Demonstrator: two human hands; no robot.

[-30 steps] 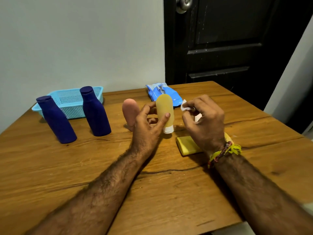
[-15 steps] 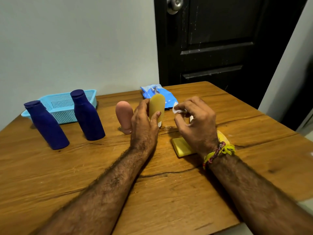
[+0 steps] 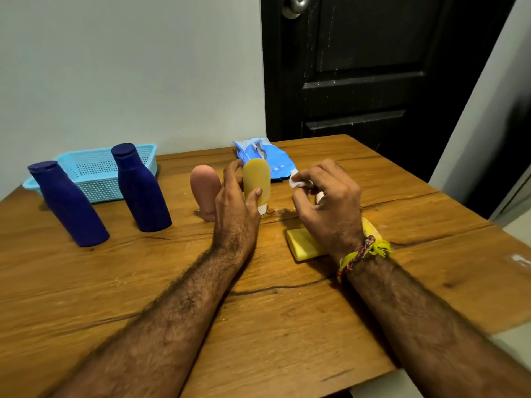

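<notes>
Fingers [image 3: 231, 175] of the left hand [image 3: 236, 218] are curled round a yellow squeeze tube [image 3: 256, 179]. The tube is held upright between the thumb on its near face and the other fingers on its far left side. Its white cap [image 3: 262, 209] is turned downward, just below the thumb tip; whether the cap is touching the worktop [image 3: 258, 326] cannot be told. A small white pad [image 3: 297, 183] is pinched between the thumb and fingertips of the right hand [image 3: 330, 209], just right of the tube and apart from it. A pink tube [image 3: 204, 186] is stood on end just left of the left hand's fingers. Beyond both sets of fingers a blue packet [image 3: 268, 158] is laid flat; white print is seen on it, but it is too small to be read. A yellow block [image 3: 301, 245] is partly hidden beneath the right wrist, nearer than the fingers. Well to the left of the left hand's fingers a nearer dark blue bottle [image 3: 67, 208] and a farther dark blue bottle [image 3: 140, 191] are stood, with a light blue basket [image 3: 94, 179] behind them.
</notes>
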